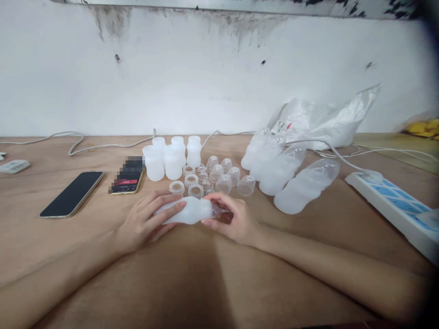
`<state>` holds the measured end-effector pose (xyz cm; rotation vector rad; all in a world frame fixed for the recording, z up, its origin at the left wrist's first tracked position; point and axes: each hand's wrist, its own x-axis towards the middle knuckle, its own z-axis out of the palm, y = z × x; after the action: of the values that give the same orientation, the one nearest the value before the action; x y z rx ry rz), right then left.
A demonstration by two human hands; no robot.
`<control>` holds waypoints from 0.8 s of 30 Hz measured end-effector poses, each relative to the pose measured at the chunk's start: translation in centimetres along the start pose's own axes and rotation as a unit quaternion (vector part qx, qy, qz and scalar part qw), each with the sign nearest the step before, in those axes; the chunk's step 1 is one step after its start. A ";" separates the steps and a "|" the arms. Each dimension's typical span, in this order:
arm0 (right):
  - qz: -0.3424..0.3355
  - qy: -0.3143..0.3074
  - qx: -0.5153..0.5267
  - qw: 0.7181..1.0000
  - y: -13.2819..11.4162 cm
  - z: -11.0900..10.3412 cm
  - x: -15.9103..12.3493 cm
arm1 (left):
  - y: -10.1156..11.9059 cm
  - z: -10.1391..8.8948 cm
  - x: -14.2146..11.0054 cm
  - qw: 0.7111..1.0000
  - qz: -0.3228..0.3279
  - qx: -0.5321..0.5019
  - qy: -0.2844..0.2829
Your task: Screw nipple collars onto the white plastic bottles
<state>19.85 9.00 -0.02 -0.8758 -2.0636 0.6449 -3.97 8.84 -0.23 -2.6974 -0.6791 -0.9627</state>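
Observation:
A frosted white baby bottle (192,211) lies sideways between my hands, its clear nipple (216,210) pointing right. My left hand (151,217) is wrapped around the bottle's body. The fingers of my right hand (236,218) close around the collar at the nipple end. Just behind the bottle lie several white collar rings (177,187), a few clear nipples (206,184) and several clear dome caps (223,183). Farther back stand several open bottle bodies (155,163). To the right, several capped bottles (297,192) lie tilted in a row.
On the left lie a dark phone (72,194) and a second phone (126,178) with a lit screen. A power strip (394,205) with a plugged-in cable sits at the right. A clear plastic bag (318,121) rests against the white wall, and cables run along the table's back.

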 end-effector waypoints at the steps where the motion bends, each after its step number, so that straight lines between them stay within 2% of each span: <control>1: 0.002 -0.001 0.002 1.000 -0.1 0.0 0.0 | 0.0 0.0 -0.1 1.000 0.004 0.004 0.002; 9: 0.024 -0.013 0.023 0.999 0.0 -0.1 0.1 | 0.0 -0.1 -0.1 0.999 0.017 0.042 0.022; 17: 0.024 -0.008 0.026 0.999 -0.1 0.0 0.1 | 0.0 0.0 -0.3 0.999 0.023 0.027 0.024; 20: -0.027 0.020 -0.019 0.999 0.2 0.1 0.0 | -0.1 0.2 -0.4 0.999 0.024 0.014 0.020; 24: -0.147 0.049 -0.096 0.983 0.5 -0.8 0.0 | 0.1 -0.2 0.0 1.000 0.015 0.009 0.007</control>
<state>20.67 9.40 0.05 -0.6744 -2.1330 0.2415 -4.01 8.69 -0.10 -2.6738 -0.6386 -0.9632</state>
